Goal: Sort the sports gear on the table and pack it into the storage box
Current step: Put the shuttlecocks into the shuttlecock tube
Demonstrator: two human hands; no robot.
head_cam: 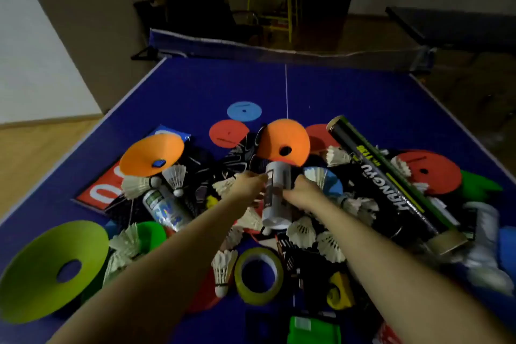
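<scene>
Head view, 2 hands (248, 184) (300, 190) gripping white bottle (276, 195), bare blue table (363, 92) beyond.

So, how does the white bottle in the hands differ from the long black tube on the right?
The white bottle is short and pale; the black tube is long, dark, with white lettering. Both hands, left and right, hold the bottle; the tube lies untouched across the pile. Both are cylinders.
</scene>
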